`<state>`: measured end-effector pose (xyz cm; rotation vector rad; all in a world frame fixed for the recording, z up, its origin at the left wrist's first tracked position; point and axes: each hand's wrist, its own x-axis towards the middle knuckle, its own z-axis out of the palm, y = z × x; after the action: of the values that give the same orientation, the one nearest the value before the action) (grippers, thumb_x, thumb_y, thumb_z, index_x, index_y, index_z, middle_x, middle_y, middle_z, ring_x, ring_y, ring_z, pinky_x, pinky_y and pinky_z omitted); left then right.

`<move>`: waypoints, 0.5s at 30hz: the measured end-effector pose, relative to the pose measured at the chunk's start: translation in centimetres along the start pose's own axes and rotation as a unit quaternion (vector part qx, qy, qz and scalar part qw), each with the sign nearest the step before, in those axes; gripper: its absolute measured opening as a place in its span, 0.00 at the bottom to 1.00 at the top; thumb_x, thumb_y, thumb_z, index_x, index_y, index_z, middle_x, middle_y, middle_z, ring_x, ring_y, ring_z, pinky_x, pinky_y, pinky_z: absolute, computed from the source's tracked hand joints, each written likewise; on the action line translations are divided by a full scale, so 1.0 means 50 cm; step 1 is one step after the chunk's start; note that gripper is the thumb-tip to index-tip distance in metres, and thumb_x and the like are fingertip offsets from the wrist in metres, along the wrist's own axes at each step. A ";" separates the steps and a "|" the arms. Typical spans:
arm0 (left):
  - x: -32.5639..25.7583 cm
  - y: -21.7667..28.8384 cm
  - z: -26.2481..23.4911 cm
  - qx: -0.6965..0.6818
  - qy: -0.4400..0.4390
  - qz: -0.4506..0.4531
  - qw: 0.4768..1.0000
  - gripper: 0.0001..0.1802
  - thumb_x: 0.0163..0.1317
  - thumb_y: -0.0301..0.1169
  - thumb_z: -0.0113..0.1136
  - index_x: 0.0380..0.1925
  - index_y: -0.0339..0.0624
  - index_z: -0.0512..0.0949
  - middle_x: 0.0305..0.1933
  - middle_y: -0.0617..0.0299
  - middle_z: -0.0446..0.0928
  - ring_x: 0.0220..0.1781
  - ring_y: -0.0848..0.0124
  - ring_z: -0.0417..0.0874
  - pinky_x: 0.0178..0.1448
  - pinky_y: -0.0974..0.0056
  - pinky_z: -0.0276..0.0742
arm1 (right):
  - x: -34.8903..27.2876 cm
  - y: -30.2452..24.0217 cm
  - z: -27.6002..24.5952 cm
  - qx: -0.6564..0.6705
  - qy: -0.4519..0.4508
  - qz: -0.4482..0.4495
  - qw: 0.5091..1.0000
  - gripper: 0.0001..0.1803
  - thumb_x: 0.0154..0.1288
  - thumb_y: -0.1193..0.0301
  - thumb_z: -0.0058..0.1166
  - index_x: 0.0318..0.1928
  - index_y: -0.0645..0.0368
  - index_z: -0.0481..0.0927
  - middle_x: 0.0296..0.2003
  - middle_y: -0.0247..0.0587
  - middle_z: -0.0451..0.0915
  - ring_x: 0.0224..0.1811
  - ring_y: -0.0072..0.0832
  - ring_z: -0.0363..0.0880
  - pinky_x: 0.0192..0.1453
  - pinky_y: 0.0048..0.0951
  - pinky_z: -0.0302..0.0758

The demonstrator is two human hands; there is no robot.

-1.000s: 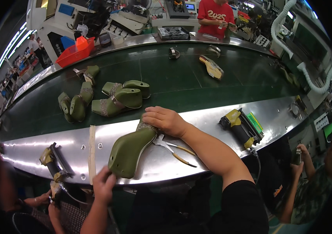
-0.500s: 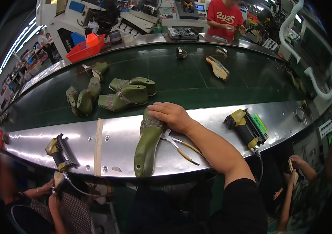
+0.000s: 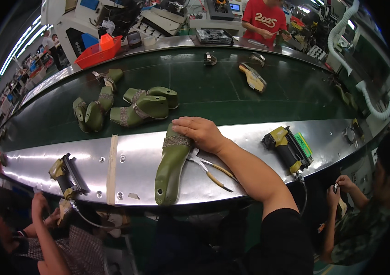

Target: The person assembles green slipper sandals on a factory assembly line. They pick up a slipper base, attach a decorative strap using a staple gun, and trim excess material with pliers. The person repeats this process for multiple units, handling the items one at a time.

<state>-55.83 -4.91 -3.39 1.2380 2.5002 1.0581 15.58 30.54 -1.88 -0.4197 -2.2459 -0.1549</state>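
A green shoe last (image 3: 171, 167) with a glittery strap (image 3: 177, 141) across its toe end lies lengthwise on the metal ledge, its heel end with a hole toward me. My right hand (image 3: 200, 133) is closed over the toe end, fingers together on top; the thumb is hidden. Beside the last, partly under my forearm, rest pliers (image 3: 206, 169) with yellowish handles. My left hand is out of the picture.
Strapped green lasts (image 3: 151, 107) lie on the dark green belt (image 3: 195, 101). Two nail guns, a left one (image 3: 65, 176) and a right one (image 3: 289, 149), rest on the ledge (image 3: 245, 133). An orange basket (image 3: 96, 52) stands beyond. Co-workers sit on both sides.
The whole view has shifted slightly. My right hand stays on the toe end of the shoe last. The co-workers at left and right have moved their hands.
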 end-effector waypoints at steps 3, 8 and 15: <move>0.069 0.001 0.000 -0.016 0.024 0.021 0.999 0.07 0.69 0.27 0.57 0.42 0.40 0.83 0.48 0.54 0.84 0.59 0.57 0.85 0.72 0.56 0.72 | -0.002 -0.001 0.009 0.009 0.000 0.005 1.000 0.24 0.58 0.77 0.64 0.57 0.51 0.85 0.60 0.38 0.86 0.58 0.39 0.87 0.62 0.39 0.84; 0.184 0.046 0.022 -0.054 0.052 0.108 0.991 0.08 0.71 0.28 0.55 0.41 0.41 0.83 0.49 0.55 0.84 0.61 0.57 0.84 0.75 0.56 0.70 | -0.001 -0.001 0.011 0.017 -0.002 0.018 1.000 0.22 0.60 0.76 0.63 0.57 0.51 0.85 0.59 0.37 0.86 0.58 0.37 0.87 0.62 0.38 0.84; 0.132 0.219 0.135 0.156 -0.307 0.466 0.815 0.11 0.61 0.20 0.51 0.39 0.41 0.82 0.49 0.59 0.84 0.68 0.60 0.79 0.85 0.57 0.58 | 0.004 -0.003 0.022 0.017 -0.011 0.026 0.999 0.23 0.59 0.77 0.64 0.56 0.51 0.86 0.59 0.39 0.87 0.58 0.39 0.87 0.62 0.38 0.84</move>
<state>-50.25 8.03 -0.15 2.5160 1.5425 0.2004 14.64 30.73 -2.44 -0.4622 -2.2537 -0.0848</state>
